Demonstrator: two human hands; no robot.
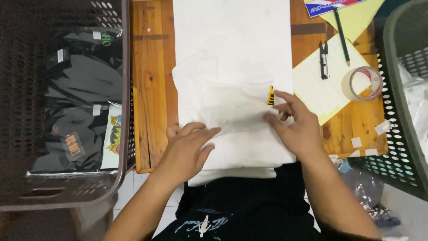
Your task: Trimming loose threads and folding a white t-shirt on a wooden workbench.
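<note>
- The white garment (232,111) lies flat on the wooden surface (154,89) in the middle of the frame, already folded into a rough rectangle, with a further white fold showing under its lower edge.
- What seems left is smoothing and the last tidy fold; it is not yet bagged.
- The left hand (187,149) lies palm down, fingers spread, on the lower left corner of the garment.
- The right hand (296,127) rests on its right edge, fingers loosely open, holding nothing, near a small yellow tag (270,95).
- A brown basket (120,111) of bagged dark clothes stands at the left; tape roll (362,83), snips (324,60) and notepad (321,87) lie upper right.
</note>
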